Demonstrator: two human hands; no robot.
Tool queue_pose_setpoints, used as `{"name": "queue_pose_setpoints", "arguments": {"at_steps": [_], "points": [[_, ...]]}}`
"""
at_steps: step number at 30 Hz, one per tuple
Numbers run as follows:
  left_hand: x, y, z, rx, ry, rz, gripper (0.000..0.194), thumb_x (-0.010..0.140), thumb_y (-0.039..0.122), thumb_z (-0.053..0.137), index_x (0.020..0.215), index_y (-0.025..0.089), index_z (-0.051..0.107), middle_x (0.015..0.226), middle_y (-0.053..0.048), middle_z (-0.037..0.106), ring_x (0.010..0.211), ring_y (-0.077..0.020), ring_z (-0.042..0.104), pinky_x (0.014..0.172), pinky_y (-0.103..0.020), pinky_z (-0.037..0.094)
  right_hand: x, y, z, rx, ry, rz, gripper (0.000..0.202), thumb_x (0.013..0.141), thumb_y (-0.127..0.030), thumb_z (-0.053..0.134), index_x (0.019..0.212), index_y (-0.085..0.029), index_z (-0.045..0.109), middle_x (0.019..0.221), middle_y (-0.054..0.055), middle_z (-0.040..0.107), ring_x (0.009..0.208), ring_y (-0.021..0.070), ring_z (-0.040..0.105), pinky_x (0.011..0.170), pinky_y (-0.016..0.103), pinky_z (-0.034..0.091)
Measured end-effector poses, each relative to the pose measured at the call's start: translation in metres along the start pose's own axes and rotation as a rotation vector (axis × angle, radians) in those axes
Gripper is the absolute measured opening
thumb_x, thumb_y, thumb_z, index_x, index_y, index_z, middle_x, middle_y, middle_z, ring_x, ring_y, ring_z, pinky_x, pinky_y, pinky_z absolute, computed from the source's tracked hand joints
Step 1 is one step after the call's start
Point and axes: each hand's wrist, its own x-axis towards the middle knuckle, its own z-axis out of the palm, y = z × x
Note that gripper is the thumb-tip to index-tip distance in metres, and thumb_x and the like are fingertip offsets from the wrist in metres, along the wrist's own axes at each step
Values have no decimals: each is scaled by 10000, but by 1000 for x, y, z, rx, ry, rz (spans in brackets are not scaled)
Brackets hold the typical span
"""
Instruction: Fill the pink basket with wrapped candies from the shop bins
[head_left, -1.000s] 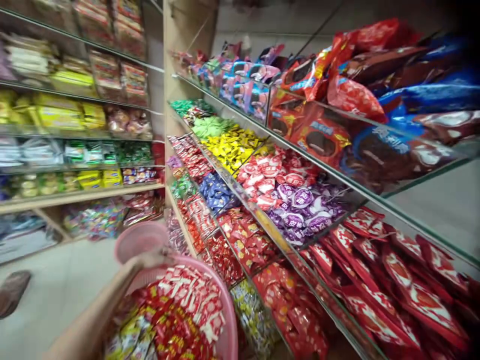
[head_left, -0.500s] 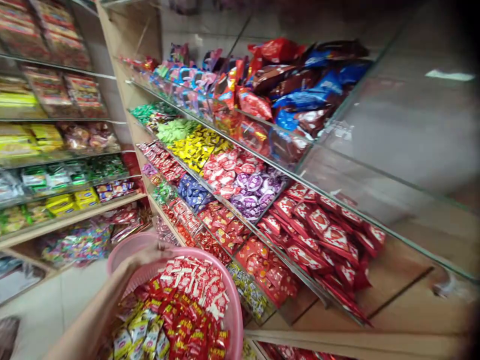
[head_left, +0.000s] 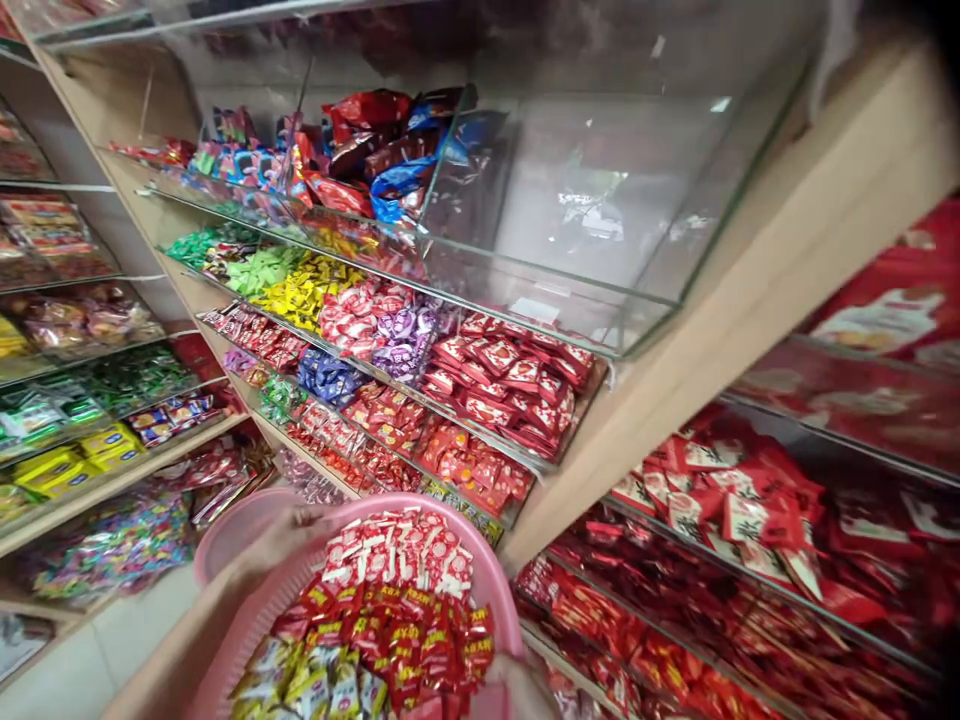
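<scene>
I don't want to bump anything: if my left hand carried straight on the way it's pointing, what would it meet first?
Probably the wooden shelf edge below the candy rows, beyond the pink basket your left hand holds; depth is unclear.

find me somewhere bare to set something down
The glass compartment between the blue packets and wooden upright looks bare, as does the floor between the colourful sweets and left forearm. It's crowded among the red packets below that compartment, and inside the pink basket.

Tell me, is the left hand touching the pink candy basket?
Touching: the head view shows the left hand on the rim of the pink candy basket.
</scene>
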Motion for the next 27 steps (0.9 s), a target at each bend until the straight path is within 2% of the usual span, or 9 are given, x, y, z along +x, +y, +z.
{"name": "queue_pose_setpoints", "arguments": {"at_steps": [2,4,6,9,14,19,23,25,27], "points": [[-13,7,15,-45,11,7,525,685,650,596,883,178,713,810,-28,684,766,-188,585,707,-261,452,0,-3,-20,-6,86,-4,161,571,-108,563,709,-172,614,727,28,630,770,219,608,693,317,464],[-22,18,24,-71,35,-3,518,673,655,603,873,192,719,824,-26,693,787,-196,597,727,-266,461,-4,-5,-34,-40,174,4,148,515,-122,557,645,-177,600,736,32,636,799,229,593,711,317,448],[-26,30,29,-74,55,6,518,637,669,623,808,190,725,789,-26,693,773,-199,599,722,-271,466,-11,-6,-39,-53,236,28,134,507,-143,558,629,-185,592,759,36,639,799,225,583,707,316,445],[-22,46,30,-50,65,44,560,584,695,646,764,171,724,751,-45,691,779,-218,600,723,-291,476,-24,-6,-33,31,284,38,131,521,-166,552,646,-203,570,771,26,635,766,210,583,668,304,451],[2,50,32,-34,12,112,658,557,711,652,876,140,718,778,-53,692,772,-208,590,715,-297,476,-34,-1,-19,190,282,43,130,508,-167,573,610,-207,503,603,-11,556,626,181,558,589,293,445],[31,51,26,35,-70,162,619,602,701,615,820,126,683,720,-34,658,692,-171,559,666,-279,444,-31,-1,-18,252,226,34,165,500,-159,566,644,-199,497,576,-34,529,581,151,526,571,269,434],[55,70,16,211,-102,38,643,594,746,577,714,120,662,628,-44,637,606,-178,549,575,-273,399,-28,-4,-16,296,187,29,156,481,-133,514,628,-184,499,580,-39,521,563,125,487,551,244,404],[68,81,20,280,-106,-48,656,593,754,573,721,119,673,640,-66,657,610,-197,566,573,-278,389,-27,-4,-14,310,204,26,157,477,-124,507,623,-180,510,577,-38,518,568,123,482,554,239,403],[80,88,30,272,-150,-25,663,625,753,543,773,124,690,682,-72,673,634,-199,576,600,-278,387,-26,-4,-10,307,227,13,163,479,-123,507,630,-178,530,586,-35,524,578,127,486,556,238,405]]}}
